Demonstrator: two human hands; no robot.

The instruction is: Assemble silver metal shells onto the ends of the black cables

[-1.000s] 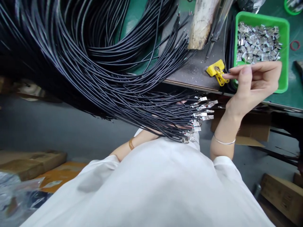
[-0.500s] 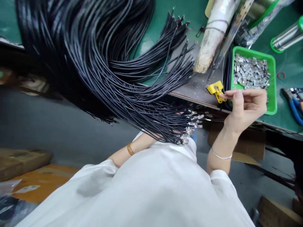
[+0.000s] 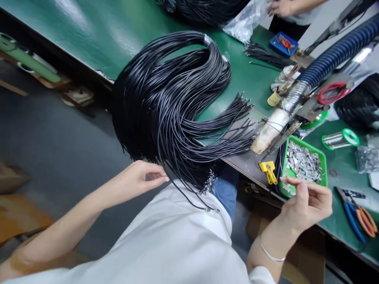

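A thick bundle of black wires (image 3: 177,98) is draped over the bench edge, many of its ends carrying small metal terminals (image 3: 209,181). My left hand (image 3: 145,177) is at the bundle's lower left side, thumb and forefinger pinched against a black wire; the exact contact is hard to see. A few wires hang loose across my white shirt. My right hand (image 3: 308,201) is raised in front of a green tray (image 3: 325,169) of small metal parts, its fingers curled in a pinch. What those fingertips hold is too small to make out. Beside them sits a yellow clip (image 3: 269,172).
A fume-extraction hose (image 3: 331,59) ends in a whitish nozzle above the bench's corner. To the right are a solder spool (image 3: 340,139), blue-handled pliers (image 3: 352,217) and an orange-handled tool (image 3: 367,221). Another person's hand (image 3: 281,8) shows across the bench near a blue tray (image 3: 284,42).
The view has swung, showing more of the bench. My left hand has come out from beneath the wires to their left side, and the terminal ends have dropped lower. My right hand stays by the tray.
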